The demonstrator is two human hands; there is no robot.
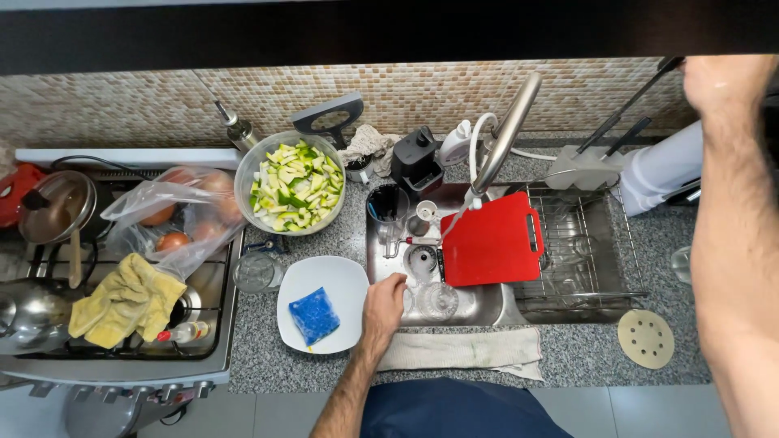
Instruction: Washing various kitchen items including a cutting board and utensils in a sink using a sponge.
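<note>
My left hand [383, 307] rests on the front left rim of the steel sink [488, 315], fingers curled on the edge, holding nothing that I can see. Just left of it lies a white plate [345, 280] with a blue sponge [314, 316] on it. My right arm rises along the right side; my right hand [725, 79] reaches up toward the dark cupboard at the top, and its fingers are hidden. A red cutting board [491, 241] lies across the sink under the curved tap [505, 134]. Glasses [432, 290] stand in the basin.
A bowl of chopped green vegetables [294, 186] sits behind the plate. The stove at left holds a yellow cloth [126, 298], a plastic bag of onions [174, 215] and a pot with a lid [53, 208]. A dish rack [580, 255], a folded towel [462, 350] and a round pad [645, 338] are nearby.
</note>
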